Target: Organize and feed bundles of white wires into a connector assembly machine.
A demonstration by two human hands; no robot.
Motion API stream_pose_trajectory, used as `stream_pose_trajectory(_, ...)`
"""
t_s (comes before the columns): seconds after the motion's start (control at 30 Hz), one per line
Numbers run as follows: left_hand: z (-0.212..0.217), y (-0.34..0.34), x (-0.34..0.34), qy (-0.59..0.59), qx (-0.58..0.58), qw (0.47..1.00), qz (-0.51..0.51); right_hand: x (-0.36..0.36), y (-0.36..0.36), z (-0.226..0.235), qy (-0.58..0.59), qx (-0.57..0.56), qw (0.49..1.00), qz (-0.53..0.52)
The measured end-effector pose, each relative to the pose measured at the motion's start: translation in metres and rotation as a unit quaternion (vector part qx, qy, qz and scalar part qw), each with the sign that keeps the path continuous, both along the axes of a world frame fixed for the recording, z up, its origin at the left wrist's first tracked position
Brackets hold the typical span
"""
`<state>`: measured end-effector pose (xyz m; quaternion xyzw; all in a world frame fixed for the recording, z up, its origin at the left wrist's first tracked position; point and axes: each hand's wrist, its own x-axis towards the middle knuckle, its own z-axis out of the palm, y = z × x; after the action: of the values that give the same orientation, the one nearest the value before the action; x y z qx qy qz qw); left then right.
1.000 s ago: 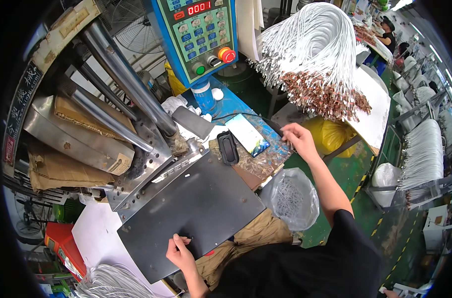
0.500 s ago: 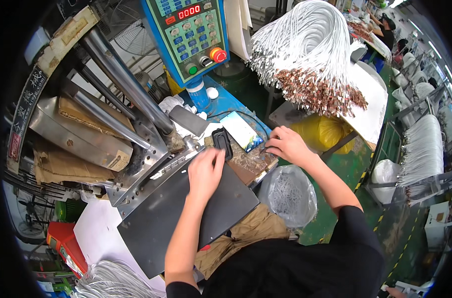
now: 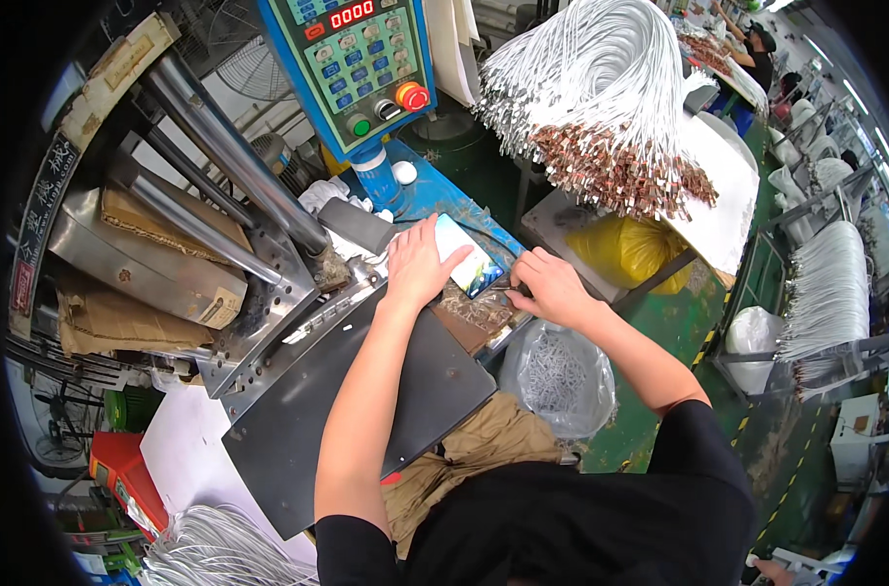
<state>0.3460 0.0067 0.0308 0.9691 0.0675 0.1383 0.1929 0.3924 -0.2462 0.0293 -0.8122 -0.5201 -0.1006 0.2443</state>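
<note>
A smartphone [image 3: 469,262] with a bright lit screen lies on the worn bench beyond the dark board [image 3: 366,400]. My left hand [image 3: 417,266] rests at its left side, fingers stretched out and thumb reaching to the screen's edge. Whatever lies under that palm is hidden. Close to the phone's lower right corner, my right hand [image 3: 554,290] has its thumb and fingers pinched together. Something thin and dark shows at those fingertips, too small to name.
A blue control panel [image 3: 352,73] with a red knob [image 3: 412,96] stands behind the bench. White cables [image 3: 601,88] with copper-coloured ends heap on a table at right. Below my right hand hangs a clear bag [image 3: 559,381] of scraps. Steel machine columns [image 3: 234,146] rise at left.
My left hand has moved up and forward to the phone's left side, covering the black oblong object that lay there. My right hand has shifted slightly left and down, its fingers more closed.
</note>
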Motion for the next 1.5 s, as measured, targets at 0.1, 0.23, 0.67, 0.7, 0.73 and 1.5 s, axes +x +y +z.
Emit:
stream_pose_trajectory(0.1, 0.008, -0.003, -0.010, 0.058, 0.005, 0.998, -0.009, -0.002, 0.002, -0.002, -0.010, 0.009, 1.000, -0.021)
stream_pose_trajectory(0.23, 0.019, 0.001, -0.014, 0.113, -0.014, 0.993, -0.005, -0.002, 0.003, -0.007, -0.039, 0.020, 0.998, -0.047)
stream_pose_trajectory(0.67, 0.017, -0.002, -0.013, 0.118, 0.034, 0.992, -0.007, -0.015, 0.012, -0.018, -0.119, 0.020, 0.989, -0.082)
stream_pose_trajectory(0.7, 0.015, -0.004, -0.013, 0.111, 0.046, 0.993, -0.003, -0.014, 0.012, -0.019, -0.122, 0.021, 0.989, -0.086)
stream_pose_trajectory(0.73, 0.013, -0.006, -0.013, 0.104, 0.058, 0.993, 0.001, -0.014, 0.013, -0.020, -0.124, 0.020, 0.988, -0.085)
stream_pose_trajectory(1.5, 0.010, -0.025, -0.012, 0.080, 0.110, 0.989, 0.059, 0.002, 0.010, -0.006, -0.050, -0.020, 0.991, -0.126)
